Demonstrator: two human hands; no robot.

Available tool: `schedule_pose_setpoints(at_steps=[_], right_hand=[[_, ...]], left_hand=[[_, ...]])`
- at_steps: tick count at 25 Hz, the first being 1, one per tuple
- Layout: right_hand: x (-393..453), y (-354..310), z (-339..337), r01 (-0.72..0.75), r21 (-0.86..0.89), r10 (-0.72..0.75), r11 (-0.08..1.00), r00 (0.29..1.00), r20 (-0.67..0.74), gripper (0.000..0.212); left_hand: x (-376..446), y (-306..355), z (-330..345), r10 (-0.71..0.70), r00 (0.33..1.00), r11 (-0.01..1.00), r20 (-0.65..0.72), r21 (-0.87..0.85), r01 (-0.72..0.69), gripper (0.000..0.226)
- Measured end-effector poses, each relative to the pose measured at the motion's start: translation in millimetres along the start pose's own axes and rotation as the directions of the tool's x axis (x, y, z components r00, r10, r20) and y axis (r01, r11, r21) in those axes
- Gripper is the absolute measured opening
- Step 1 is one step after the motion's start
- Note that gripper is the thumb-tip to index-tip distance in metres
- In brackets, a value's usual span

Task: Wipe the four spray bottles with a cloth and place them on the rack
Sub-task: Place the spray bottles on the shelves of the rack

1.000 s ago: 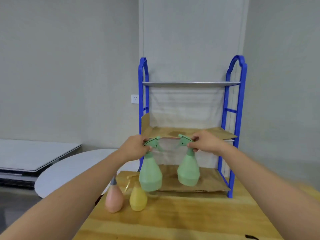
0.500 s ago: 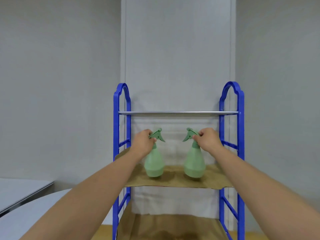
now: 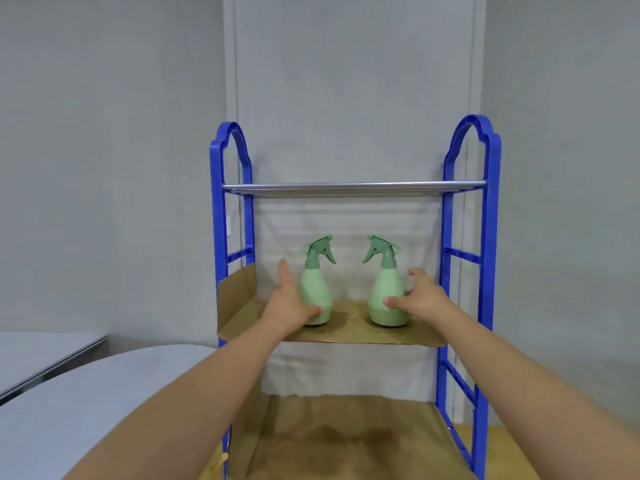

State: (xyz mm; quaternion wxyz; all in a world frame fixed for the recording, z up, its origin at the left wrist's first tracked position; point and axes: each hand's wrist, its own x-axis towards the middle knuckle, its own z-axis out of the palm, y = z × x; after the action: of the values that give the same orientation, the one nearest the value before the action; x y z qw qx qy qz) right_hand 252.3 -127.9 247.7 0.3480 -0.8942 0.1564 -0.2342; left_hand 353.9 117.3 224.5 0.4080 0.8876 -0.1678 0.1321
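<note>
Each grip (image 3: pixel 289 303) beside its bottle (image 3: pixel 314 292)

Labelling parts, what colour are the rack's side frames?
Blue, clearest in the head view: the rack's side frames.

Matt green plastic bottles (image 3: pixel 315 292), glossy blue plastic rack (image 3: pixel 488 237), shiny metal shelf (image 3: pixel 353 187), rough brown cardboard liners (image 3: pixel 360 334).

Two spray bottles stand upright side by side on the rack's (image 3: pixel 490 237) middle shelf (image 3: pixel 363 336), nozzles facing each other. The left bottle (image 3: pixel 314 292) has the left hand (image 3: pixel 289 303) against it; the right bottle (image 3: pixel 387 296) has the right hand (image 3: pixel 420 297) beside it. A top shelf (image 3: pixel 353 187) lies above, a lower shelf (image 3: pixel 346 441) below.
</note>
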Motion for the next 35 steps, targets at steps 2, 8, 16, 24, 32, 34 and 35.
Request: schedule_pose_setpoints(at_steps=[2,8,16,24,32,34,35], right_hand=[[-5,7,5,0.009,-0.080,-0.007,0.997,1.000,0.025,0.075],[-2,4,11,0.023,-0.187,-0.019,0.982,1.000,0.020,0.054],[-87,-57,47,0.275,-0.120,-0.296,0.954,0.927,-0.228,0.018],[-197,-91,194,0.346,-0.013,-0.309,0.938,0.852,0.422,0.029],[-216,-61,283,0.374,0.076,-0.351,0.924,0.756,0.553,0.056],[-211,-54,292,0.358,0.085,-0.349,0.930,0.785,0.512,0.038],[-207,-51,296,0.347,0.078,-0.340,0.934,0.807,0.483,0.028]], left_hand=[[-2,-10,8,-0.017,0.999,0.994,0.032,0.111,0.014,0.099],[-2,-3,5,0.012,0.997,0.975,0.071,0.218,-0.027,0.074],[-102,-21,-70,0.131,0.991,0.975,-0.040,0.184,-0.121,0.030],[-217,-159,-146,-0.033,0.994,0.981,-0.105,0.185,0.052,0.018],[-260,-280,-117,-0.417,0.903,0.909,0.101,0.063,0.412,0.078],[-254,-289,-100,-0.428,0.891,0.904,0.155,0.050,0.425,0.083],[-249,-289,-91,-0.436,0.883,0.900,0.173,0.056,0.433,0.082]])
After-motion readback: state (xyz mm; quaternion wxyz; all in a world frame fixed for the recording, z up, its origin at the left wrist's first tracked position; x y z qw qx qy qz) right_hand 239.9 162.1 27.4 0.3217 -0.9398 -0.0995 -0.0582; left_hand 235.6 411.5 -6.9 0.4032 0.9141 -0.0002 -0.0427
